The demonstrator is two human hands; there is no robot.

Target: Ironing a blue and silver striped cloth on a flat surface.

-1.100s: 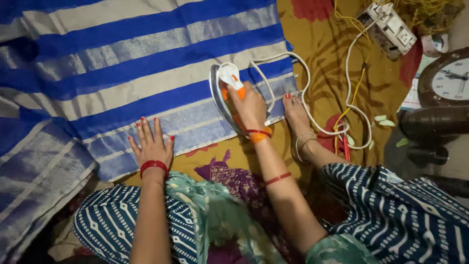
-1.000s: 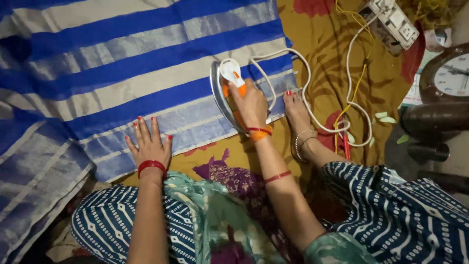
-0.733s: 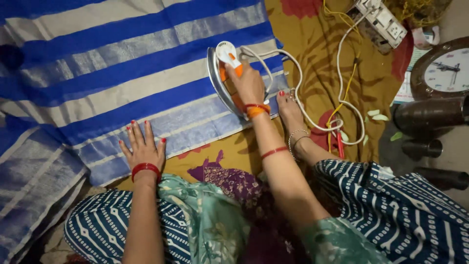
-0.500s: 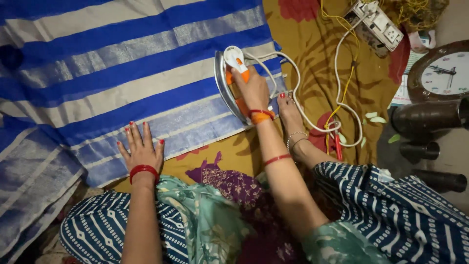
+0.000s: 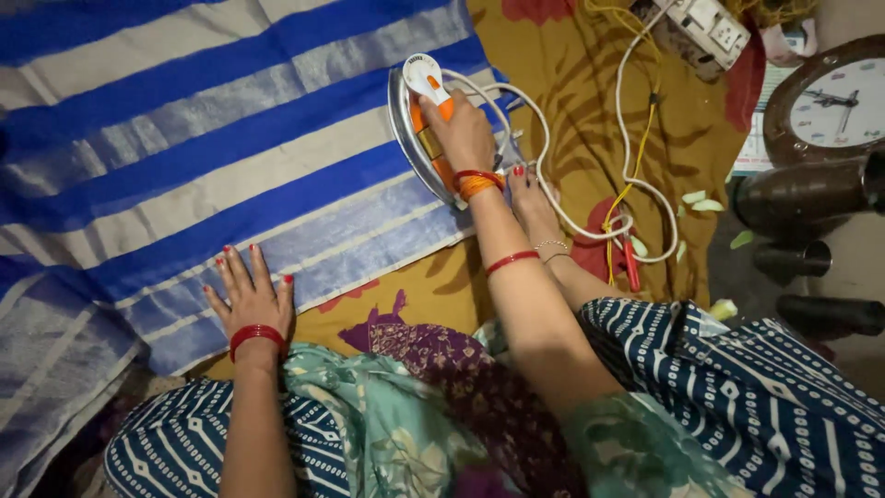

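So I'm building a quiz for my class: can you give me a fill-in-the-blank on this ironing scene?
1. The right hand grips the orange-and-white electric ____.
2. The left hand lies flat on the blue-and-white striped ____.
3. The round brown wall clock lies at the picture's ____ edge.

Answers: iron; cloth; right

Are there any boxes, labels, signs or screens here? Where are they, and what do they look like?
Wall clock: far right, lying flat; round, brown rim, white dial, dark hands.
Printed paper: under the clock's left edge; pale with green, mostly hidden.
Label on the iron: front tip, beyond the right hand; small, on white.
Power strip: top right on the yellow sheet; white, blocky.
No boxes or screens.
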